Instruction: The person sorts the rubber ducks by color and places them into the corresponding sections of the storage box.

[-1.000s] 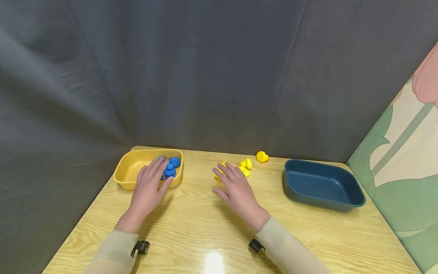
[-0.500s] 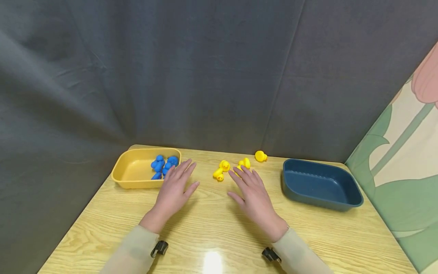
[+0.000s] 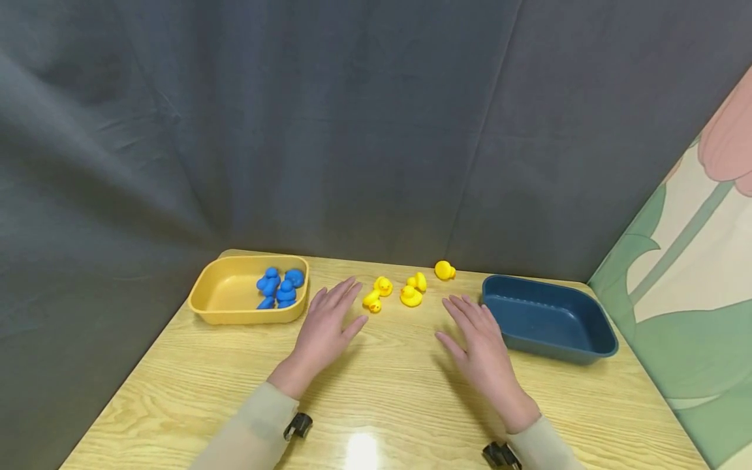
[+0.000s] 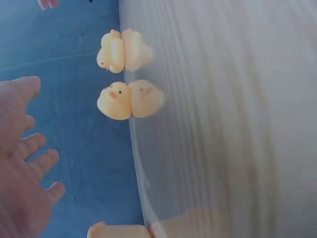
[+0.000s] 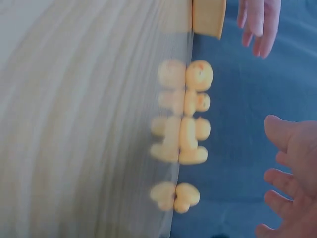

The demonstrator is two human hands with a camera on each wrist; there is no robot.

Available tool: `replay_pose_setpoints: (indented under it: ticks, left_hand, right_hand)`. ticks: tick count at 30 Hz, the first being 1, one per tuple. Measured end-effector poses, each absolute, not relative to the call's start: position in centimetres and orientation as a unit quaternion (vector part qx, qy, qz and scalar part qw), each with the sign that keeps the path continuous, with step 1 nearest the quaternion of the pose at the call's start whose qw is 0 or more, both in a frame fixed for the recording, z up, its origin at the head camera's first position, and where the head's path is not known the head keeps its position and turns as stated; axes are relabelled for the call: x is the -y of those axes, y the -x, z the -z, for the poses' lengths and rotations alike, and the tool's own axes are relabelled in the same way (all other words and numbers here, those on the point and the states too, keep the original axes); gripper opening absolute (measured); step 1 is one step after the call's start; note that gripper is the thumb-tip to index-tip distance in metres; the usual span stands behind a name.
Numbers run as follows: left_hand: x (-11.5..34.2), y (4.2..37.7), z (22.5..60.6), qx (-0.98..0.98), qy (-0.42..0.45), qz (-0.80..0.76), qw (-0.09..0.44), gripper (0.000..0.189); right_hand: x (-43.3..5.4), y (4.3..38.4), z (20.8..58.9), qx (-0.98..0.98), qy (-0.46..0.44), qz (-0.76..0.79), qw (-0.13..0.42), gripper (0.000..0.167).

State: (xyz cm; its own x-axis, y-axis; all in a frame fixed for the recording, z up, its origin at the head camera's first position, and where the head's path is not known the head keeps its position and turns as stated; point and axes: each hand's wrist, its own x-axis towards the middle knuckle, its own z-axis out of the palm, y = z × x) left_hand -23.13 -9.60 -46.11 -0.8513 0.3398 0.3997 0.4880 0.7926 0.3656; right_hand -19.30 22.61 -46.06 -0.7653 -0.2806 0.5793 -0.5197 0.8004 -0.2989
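Note:
My left hand [image 3: 325, 329] hovers over the table with its fingers extended and holds nothing. It is between the yellow bin [image 3: 235, 317] and a loose group of small yellow rubber ducks [image 3: 410, 297]. My right hand [image 3: 484, 349], likewise bare with fingers spread, is in front of the dark blue bin [image 3: 552, 313] and overlaps its left corner in the head view. Several blue rubber ducks [image 3: 286, 292] lie at the right end of the yellow bin. Two yellow ducks [image 4: 115, 101] show in the left wrist view; in the right wrist view, yellow ducks [image 5: 188, 134] stand in a row.
One yellow duck [image 3: 444, 270] lies apart near the back edge, left of the blue bin. A dark grey curtain [image 3: 364, 130] hangs behind the wooden table [image 3: 376, 405]. A flower-patterned cloth [image 3: 699, 313] borders the right side.
The left hand has moved right, from over the yellow bin to beside it. The right hand has moved right, away from the yellow ducks and towards the blue bin. The ducks stay put.

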Motion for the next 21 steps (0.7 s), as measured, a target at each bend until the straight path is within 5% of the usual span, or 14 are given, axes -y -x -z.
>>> replay_pose_setpoints:
  ticks: [21]
  left_hand:
    - [6.7,24.6,46.8,0.925,0.225,0.263,0.159,0.068]
  right_hand:
    - [-32.7,19.2,45.4,0.919,-0.095,-0.258,0.283,0.064]
